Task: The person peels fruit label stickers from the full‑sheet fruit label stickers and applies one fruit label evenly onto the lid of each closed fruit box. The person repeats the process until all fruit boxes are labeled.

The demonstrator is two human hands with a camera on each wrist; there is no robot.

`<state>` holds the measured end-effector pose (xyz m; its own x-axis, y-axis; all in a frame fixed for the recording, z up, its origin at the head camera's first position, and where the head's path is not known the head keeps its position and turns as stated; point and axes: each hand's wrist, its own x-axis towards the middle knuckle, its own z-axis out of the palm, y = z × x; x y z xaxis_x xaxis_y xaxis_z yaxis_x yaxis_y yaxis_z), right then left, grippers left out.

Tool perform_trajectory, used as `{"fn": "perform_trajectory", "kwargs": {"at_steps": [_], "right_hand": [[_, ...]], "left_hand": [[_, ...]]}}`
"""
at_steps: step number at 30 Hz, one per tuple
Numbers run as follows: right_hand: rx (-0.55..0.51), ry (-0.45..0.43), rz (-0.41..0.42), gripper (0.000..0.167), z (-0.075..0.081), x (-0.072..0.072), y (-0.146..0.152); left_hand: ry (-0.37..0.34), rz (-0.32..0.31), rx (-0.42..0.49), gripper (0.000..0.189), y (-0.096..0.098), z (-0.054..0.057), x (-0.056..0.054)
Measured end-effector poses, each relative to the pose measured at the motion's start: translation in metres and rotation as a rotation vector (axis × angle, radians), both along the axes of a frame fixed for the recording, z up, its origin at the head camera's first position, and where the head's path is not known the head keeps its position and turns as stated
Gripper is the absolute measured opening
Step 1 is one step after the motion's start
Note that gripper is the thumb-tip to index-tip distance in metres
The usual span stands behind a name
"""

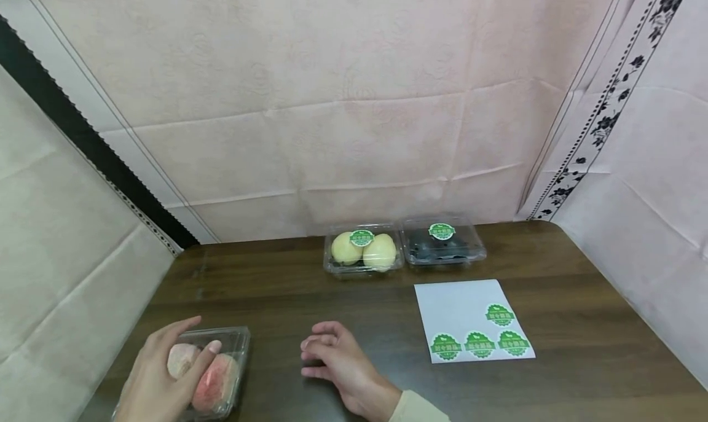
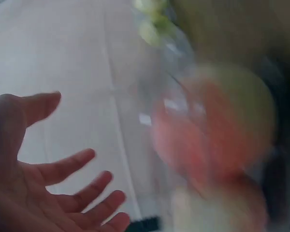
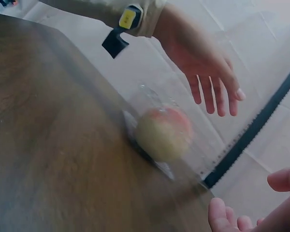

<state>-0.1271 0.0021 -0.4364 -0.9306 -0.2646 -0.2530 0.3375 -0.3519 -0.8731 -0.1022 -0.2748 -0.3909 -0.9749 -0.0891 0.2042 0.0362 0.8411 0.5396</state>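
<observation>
A clear plastic box (image 1: 241,339) with a reddish peach (image 1: 212,382) and a paler fruit (image 1: 181,359) stands on the table at the front left. My left hand (image 1: 149,376) hovers over that box, thumb and fingers spread, covering part of it in the head view. The right wrist view shows this hand (image 3: 205,63) apart from the box, fingers extended. Motion blurs the peach (image 2: 198,130) in the left wrist view. To the right of the box, my right hand (image 1: 351,367) is held over the table, fingers loosely bent and holding nothing.
At the back stand two lidded clear boxes with round green stickers: one of pale yellow-green fruit (image 1: 380,253), one with dark contents (image 1: 442,250). A white sheet (image 1: 450,308) bearing several green stickers (image 1: 479,344) lies at right. Pale cloth (image 1: 359,133) surrounds the wooden table (image 1: 287,299).
</observation>
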Motion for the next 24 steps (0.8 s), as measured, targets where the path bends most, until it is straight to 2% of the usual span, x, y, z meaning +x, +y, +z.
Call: {"fn": "perform_trajectory", "kwargs": {"at_steps": [5,7,12,14,16,18,21,24], "right_hand": [[-0.007,-0.013,0.044,0.044,-0.004,0.002,-0.02],[-0.012,-0.015,0.065,0.045,-0.005,0.002,-0.026],[0.0,-0.02,0.108,0.046,-0.007,0.003,-0.039],[0.019,-0.023,0.117,0.045,-0.007,0.003,-0.044],[0.042,-0.018,0.125,0.044,-0.008,0.003,-0.048],[0.062,-0.006,0.132,0.044,-0.008,0.004,-0.052],[0.077,0.007,0.142,0.045,-0.009,0.005,-0.057],[0.076,0.009,0.15,0.045,-0.009,0.005,-0.062]], "left_hand": [[-0.058,0.064,-0.109,0.077,-0.022,-0.011,-0.003],[-0.054,0.069,-0.165,0.078,-0.03,-0.017,-0.004],[0.026,0.06,-0.254,0.072,-0.047,-0.031,-0.002],[0.015,0.071,-0.272,0.076,-0.052,-0.036,-0.002],[-0.026,0.095,-0.284,0.083,-0.056,-0.04,-0.002],[-0.104,0.123,-0.283,0.091,-0.058,-0.043,-0.001],[-0.221,0.166,-0.257,0.101,-0.061,-0.047,0.001],[-0.31,0.181,-0.212,0.108,-0.063,-0.049,0.001]]}}
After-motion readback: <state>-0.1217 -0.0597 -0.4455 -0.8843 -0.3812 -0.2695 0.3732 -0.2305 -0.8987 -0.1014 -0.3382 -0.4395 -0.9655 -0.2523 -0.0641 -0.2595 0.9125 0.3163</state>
